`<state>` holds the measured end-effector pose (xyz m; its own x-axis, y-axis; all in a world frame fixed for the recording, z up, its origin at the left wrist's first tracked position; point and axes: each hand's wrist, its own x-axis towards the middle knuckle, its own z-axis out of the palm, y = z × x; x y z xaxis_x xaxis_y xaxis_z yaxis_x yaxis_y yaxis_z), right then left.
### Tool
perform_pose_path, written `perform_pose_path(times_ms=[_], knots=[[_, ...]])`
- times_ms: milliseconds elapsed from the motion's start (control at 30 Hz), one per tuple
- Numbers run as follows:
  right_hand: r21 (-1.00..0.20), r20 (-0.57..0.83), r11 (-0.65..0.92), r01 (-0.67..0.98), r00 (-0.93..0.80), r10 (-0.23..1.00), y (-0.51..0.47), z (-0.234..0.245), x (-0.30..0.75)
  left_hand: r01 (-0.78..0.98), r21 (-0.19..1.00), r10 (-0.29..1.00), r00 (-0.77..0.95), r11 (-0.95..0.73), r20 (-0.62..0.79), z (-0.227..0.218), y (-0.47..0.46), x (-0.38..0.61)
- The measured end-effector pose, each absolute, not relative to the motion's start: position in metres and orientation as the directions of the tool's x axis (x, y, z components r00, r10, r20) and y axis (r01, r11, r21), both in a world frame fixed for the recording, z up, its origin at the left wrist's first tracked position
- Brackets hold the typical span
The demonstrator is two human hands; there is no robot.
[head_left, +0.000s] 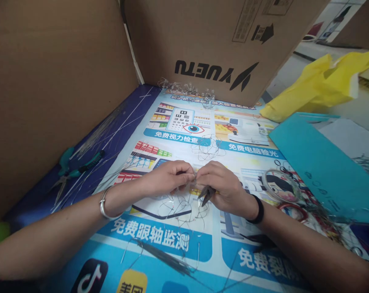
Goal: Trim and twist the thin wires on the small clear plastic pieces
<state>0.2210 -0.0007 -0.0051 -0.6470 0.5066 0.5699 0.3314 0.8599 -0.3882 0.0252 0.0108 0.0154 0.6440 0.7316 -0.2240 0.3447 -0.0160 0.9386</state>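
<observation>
My left hand (169, 177) and my right hand (222, 185) meet at the middle of a printed poster (172, 240) that covers the table. Both are closed in a pinch on a thin wire piece (195, 176) held between the fingertips. The right hand also grips small dark pliers (206, 194), whose tips point down and left below the palm. Loose bent wires (184, 209) lie under the hands. A silver bangle circles my left wrist and a black band my right wrist.
Teal-handled pliers (73, 167) and straight wires lie at the left by a cardboard wall. A cardboard box (221, 49) stands behind, with finished wire pieces (187, 90) at its base. A blue folder (321, 167), yellow bag (319, 87) and wire rings (282, 185) are at the right.
</observation>
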Motion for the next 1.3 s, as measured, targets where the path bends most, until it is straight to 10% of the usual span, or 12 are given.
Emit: perform_pose_path(times_ms=[300, 1300], knots=[[-0.255, 0.559, 0.883, 0.393, -0.686, 0.466, -0.002, -0.0058, 0.2195, 0.346, 0.934, 0.734, 0.613, 0.085, -0.293, 0.0137, 0.0104, 0.0267], [-0.461, 0.562, 0.846, 0.266, -0.651, 0.511, 0.0002, -0.0066, 0.2193, 0.364, 0.931, 0.739, 0.621, 0.026, -0.263, 0.0186, 0.0111, 0.0277]])
